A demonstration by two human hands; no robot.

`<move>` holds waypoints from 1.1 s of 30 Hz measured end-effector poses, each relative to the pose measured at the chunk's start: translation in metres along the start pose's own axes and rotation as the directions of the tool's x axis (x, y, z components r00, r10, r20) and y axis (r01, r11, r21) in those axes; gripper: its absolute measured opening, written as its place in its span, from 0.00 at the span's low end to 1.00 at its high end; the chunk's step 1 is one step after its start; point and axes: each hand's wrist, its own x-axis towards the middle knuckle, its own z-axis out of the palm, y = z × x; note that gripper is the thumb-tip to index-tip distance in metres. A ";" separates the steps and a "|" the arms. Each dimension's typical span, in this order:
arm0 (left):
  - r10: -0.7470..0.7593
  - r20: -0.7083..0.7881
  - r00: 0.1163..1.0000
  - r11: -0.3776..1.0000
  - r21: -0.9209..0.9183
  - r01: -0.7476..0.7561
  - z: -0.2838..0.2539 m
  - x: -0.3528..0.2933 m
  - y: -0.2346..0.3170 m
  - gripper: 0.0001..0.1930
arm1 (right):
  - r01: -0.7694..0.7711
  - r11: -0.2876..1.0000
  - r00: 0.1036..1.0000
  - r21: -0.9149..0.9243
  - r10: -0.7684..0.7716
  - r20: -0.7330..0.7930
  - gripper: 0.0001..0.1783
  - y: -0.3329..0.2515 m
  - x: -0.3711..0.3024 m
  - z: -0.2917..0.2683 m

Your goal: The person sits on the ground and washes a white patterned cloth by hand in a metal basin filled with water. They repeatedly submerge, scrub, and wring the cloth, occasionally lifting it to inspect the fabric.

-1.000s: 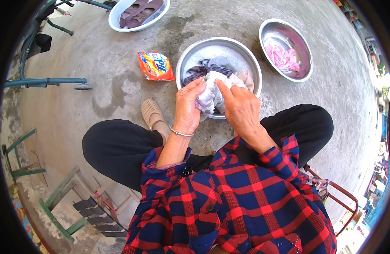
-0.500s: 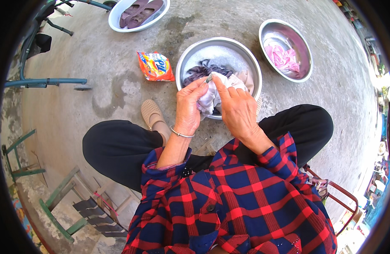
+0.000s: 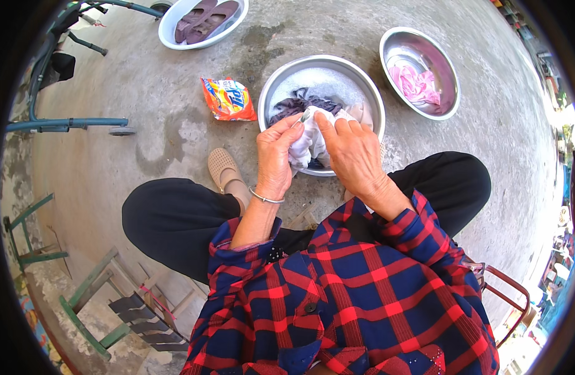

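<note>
Between my knees stands a round metal basin (image 3: 380, 103) with soapy water. Dark cloth (image 3: 317, 102) and a beige piece (image 3: 361, 114) lie in it. Over its near side I hold up a wet white garment (image 3: 310, 142). My left hand (image 3: 276, 156) pinches its upper edge between thumb and fingers, beside a small dark patch on the fabric. My right hand (image 3: 357, 157) grips the garment from the other side, with the index finger stretched toward the pinched part. The right fingertips are partly hidden in the folds.
An orange detergent bag (image 3: 230, 100) lies left of the basin. Farther off, a white tub (image 3: 167, 39) holds purple shoes (image 3: 203, 22). At the right, a second metal bowl (image 3: 451, 75) contains pink cloth (image 3: 415, 84). A blue-grey metal frame (image 3: 81, 121) and green wooden chair (image 3: 81, 306) stand left.
My right hand has shifted slightly right and nearer to me, and its index finger has moved off the left fingertips. The white garment's folds have changed. My left hand keeps its pinch.
</note>
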 end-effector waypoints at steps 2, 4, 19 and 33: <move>0.003 0.006 1.000 1.000 0.026 -0.003 0.000 -0.001 0.000 0.12 | 0.036 0.999 0.999 -0.009 -0.036 0.017 0.12 0.001 0.006 -0.005; 0.001 0.010 1.000 0.998 0.063 -0.002 0.003 -0.002 0.000 0.12 | 0.133 0.991 0.990 -0.010 -0.132 0.055 0.07 0.001 0.017 -0.008; 0.106 0.152 0.983 0.993 0.039 -0.113 -0.002 0.005 0.032 0.07 | -0.290 0.224 0.909 0.930 -0.239 0.341 0.13 0.055 0.041 0.014; 0.392 -0.054 0.918 0.725 0.632 -0.273 -0.004 0.024 0.006 0.16 | -0.019 0.697 0.995 0.716 0.084 -0.056 0.11 0.020 0.041 0.020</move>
